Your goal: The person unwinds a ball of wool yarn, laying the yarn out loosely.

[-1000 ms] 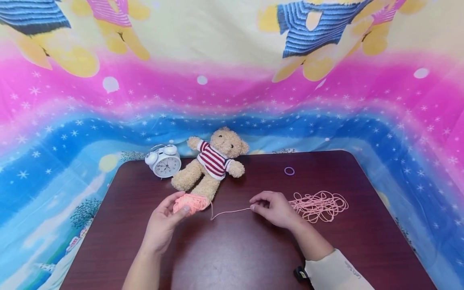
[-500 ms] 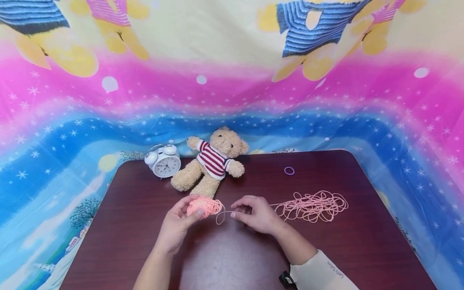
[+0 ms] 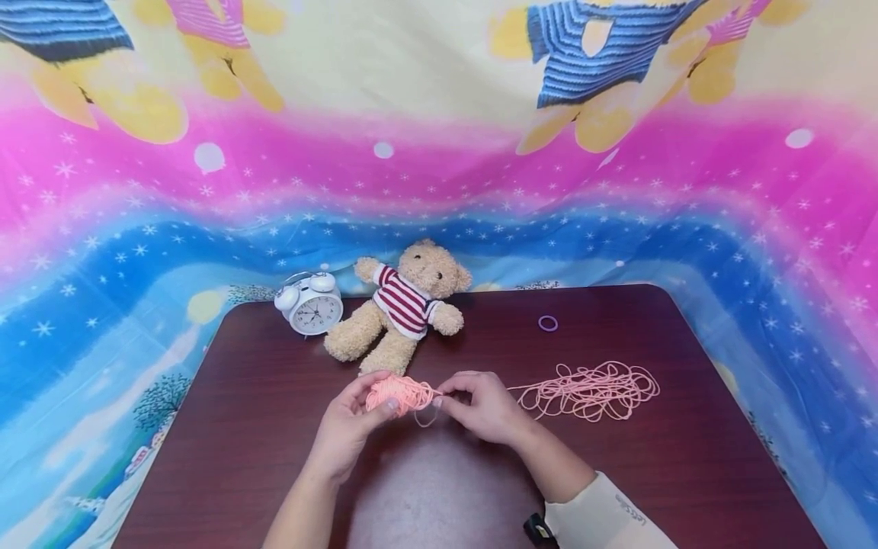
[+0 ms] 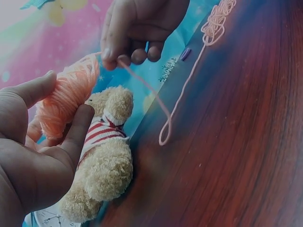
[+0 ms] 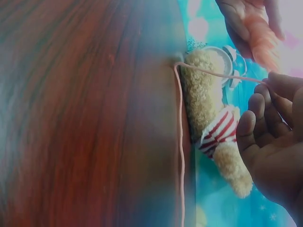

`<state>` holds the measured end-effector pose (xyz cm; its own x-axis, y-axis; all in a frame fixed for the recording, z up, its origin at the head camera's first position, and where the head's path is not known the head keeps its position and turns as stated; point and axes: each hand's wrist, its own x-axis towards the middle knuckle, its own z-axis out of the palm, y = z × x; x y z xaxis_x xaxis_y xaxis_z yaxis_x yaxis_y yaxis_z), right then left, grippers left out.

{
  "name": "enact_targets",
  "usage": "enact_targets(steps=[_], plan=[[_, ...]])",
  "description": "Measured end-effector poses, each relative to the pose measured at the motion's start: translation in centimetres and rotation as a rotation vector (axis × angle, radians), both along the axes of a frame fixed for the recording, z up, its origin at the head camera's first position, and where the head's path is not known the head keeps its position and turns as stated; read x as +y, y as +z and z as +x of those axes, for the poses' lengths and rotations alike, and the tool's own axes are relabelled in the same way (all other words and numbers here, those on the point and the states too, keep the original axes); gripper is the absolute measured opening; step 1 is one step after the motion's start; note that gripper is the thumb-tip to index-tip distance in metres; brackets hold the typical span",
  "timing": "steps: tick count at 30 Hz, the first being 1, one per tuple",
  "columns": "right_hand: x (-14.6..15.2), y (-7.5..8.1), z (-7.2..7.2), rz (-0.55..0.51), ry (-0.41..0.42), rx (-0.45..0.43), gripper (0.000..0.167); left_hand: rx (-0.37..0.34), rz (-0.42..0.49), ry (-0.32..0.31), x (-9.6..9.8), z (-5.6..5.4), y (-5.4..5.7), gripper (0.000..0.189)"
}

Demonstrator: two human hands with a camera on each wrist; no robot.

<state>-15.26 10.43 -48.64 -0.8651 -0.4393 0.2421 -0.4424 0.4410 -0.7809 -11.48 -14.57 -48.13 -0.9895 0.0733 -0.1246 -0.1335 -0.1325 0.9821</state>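
My left hand holds a wound bundle of peach-pink yarn, thumb on the near side and fingers behind it. Just right of the bundle, my right hand pinches the yarn strand between thumb and index finger. In the left wrist view the bundle sits in the left fingers, and the strand runs from the right fingertips down to a small loop. The right wrist view shows the strand leading from the pinch toward the table. Loose coils of the same yarn lie right of my right hand.
A teddy bear in a striped shirt lies behind the hands, with a white alarm clock to its left. A purple ring lies farther right on the dark wooden table. A patterned cloth hangs behind.
Both hands have come closer together: the left moved right with the yarn bundle, the right moved left with the pinched strand. The slack between them has shortened.
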Motion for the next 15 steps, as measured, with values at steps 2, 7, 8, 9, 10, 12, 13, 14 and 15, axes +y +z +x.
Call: enact_targets(steps=[2, 7, 8, 9, 10, 12, 13, 14, 15], plan=[[0.5, 0.1, -0.1, 0.014, -0.012, 0.000, 0.007, -0.003, -0.004, 0.007, -0.2, 0.1, 0.0, 0.054], [2.0, 0.2, -0.5, 0.032, -0.051, 0.005, 0.009, -0.003, -0.006, 0.007, -0.5, 0.2, 0.1, 0.056], [2.3, 0.2, -0.6, 0.037, -0.061, 0.005, 0.008, -0.003, -0.006, 0.004, -0.5, 0.2, 0.1, 0.056], [2.6, 0.3, -0.7, 0.041, -0.071, 0.005, 0.007, -0.002, -0.006, 0.004, -0.6, 0.2, 0.1, 0.057], [2.9, 0.3, -0.7, 0.044, -0.080, 0.005, 0.007, -0.002, -0.006, 0.004, -0.6, 0.1, 0.0, 0.057], [3.5, 0.3, -0.8, 0.051, -0.093, 0.005, 0.007, -0.002, -0.006, 0.008, -0.8, 0.1, 0.0, 0.057], [3.8, 0.4, -0.8, 0.057, -0.097, 0.008, 0.007, -0.002, -0.008, 0.012, -0.8, 0.1, 0.0, 0.057], [4.0, 0.4, -0.8, 0.060, -0.100, 0.010, 0.007, -0.002, -0.011, 0.015, -0.9, 0.1, 0.0, 0.056], [4.3, 0.5, -0.9, 0.062, -0.101, 0.012, 0.007, -0.001, -0.014, 0.018, -1.0, 0.1, 0.0, 0.055]])
